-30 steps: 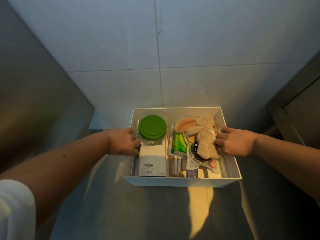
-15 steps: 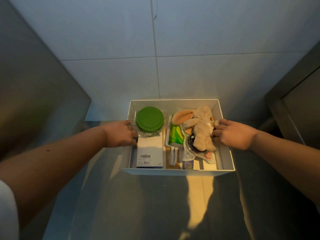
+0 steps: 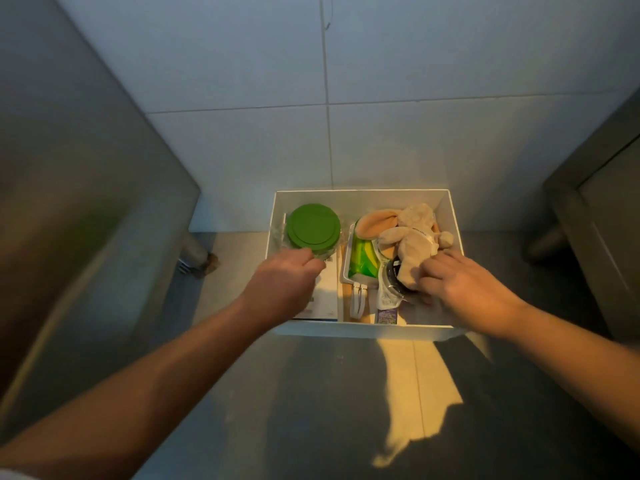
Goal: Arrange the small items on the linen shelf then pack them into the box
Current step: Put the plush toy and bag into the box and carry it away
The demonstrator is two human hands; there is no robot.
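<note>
A white open box (image 3: 363, 330) stands on the grey floor against the tiled wall. Inside at the left are a clear jar with a green lid (image 3: 313, 230) and a flat white carton (image 3: 328, 294). A beige plush bunny (image 3: 412, 233) lies at the right, over a black round item (image 3: 393, 271). A green packet (image 3: 363, 259) sits in a small white tray between them. My left hand (image 3: 282, 284) hovers over the carton, its loosely curled fingers at the jar's near edge. My right hand (image 3: 464, 287) rests on the bunny's lower end with relaxed fingers.
A grey metal panel (image 3: 86, 202) rises at the left, with a foot (image 3: 197, 254) near the box. A metal cabinet corner (image 3: 595, 220) stands at the right. A patch of warm light (image 3: 412, 393) lies on the floor in front of the box.
Both hands have let go of the box's side walls and moved inward over its contents. The box sits on the floor, closer to the wall.
</note>
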